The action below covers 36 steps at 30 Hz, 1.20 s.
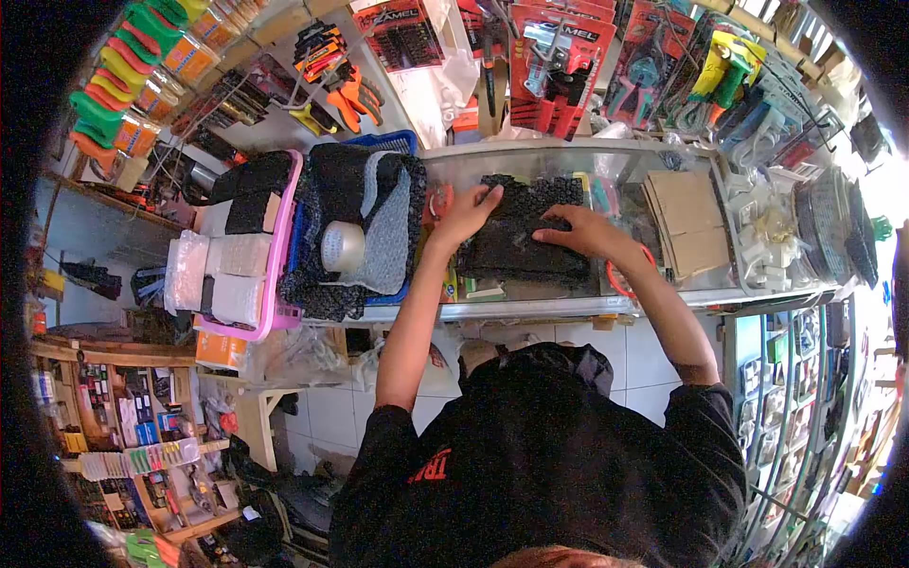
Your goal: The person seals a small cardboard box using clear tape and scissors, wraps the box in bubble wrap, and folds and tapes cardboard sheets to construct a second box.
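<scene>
On the glass counter (454,310) lies a black bubble-wrap sheet (521,232), partly bunched up. My left hand (466,218) rests at its upper left edge, thumb and fingers curled onto the wrap. My right hand (579,230) is over its right side, fingers bent and apart, touching or just above the surface. Whether anything lies under the wrap cannot be seen. A roll of clear tape (343,248) sits on wrap in the blue basket (390,142) to the left.
A pink basket (284,237) with wrapped packages stands at the far left. Flat cardboard pieces (688,222) and a red-handled tool (617,281) are right of the wrap. Packaged tools (559,66) hang behind the counter. Shelves (142,445) stand at the lower left.
</scene>
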### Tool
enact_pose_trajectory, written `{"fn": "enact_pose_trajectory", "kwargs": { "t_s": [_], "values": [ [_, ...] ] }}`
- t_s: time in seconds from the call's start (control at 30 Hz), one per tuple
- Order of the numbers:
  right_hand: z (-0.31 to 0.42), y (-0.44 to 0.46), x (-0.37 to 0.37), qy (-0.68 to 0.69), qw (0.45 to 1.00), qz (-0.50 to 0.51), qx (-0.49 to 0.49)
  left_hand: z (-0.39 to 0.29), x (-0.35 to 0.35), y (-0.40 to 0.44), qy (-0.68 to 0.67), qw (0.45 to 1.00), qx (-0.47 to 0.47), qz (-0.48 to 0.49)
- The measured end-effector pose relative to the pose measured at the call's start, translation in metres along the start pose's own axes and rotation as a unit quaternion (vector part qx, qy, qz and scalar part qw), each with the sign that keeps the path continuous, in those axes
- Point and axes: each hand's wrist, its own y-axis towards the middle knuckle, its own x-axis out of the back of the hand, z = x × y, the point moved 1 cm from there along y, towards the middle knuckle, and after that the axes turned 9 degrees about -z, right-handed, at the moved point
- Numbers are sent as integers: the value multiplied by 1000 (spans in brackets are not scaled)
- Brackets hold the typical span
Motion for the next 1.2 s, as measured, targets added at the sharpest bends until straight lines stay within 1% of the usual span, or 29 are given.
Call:
{"fn": "enact_pose_trajectory", "kwargs": {
  "t_s": [0.07,0.17,0.27,0.37,0.43,0.47,0.57,0.67,0.77,0.87,0.97,1.07,1.17,1.2],
  "values": [
    [0,0,-1,1,1000,6,-3,13,-9,30,69,996,-41,-38],
    [6,0,5,10,1000,12,4,12,-11,54,187,972,-133,47],
    [3,-2,0,1,1000,9,-1,11,-15,60,230,953,-187,64],
    [7,-7,3,9,1000,-2,19,2,-11,50,333,916,-217,56],
    [5,-9,0,9,999,-13,33,11,-20,63,318,926,-172,106],
    [0,-8,-7,7,999,-34,30,19,-26,69,310,930,-147,134],
    [5,-9,-3,12,999,-22,21,-9,-9,54,304,922,-184,153],
    [0,-7,-8,12,998,-24,53,-3,-3,52,225,926,-236,191],
    [4,-8,-10,16,1000,-2,20,15,-8,54,212,923,-261,186],
    [12,-14,-11,32,999,-30,14,5,-2,37,144,958,-190,162],
    [3,-11,-17,23,998,-44,26,-6,2,15,182,966,-162,92],
    [8,-11,-12,24,999,-36,23,18,-10,29,94,978,-84,165],
    [6,-9,-11,30,999,-17,23,-19,1,13,114,942,-66,308],
    [5,-10,-11,37,999,-26,29,-32,6,5,126,948,-76,283]
  ]
}}
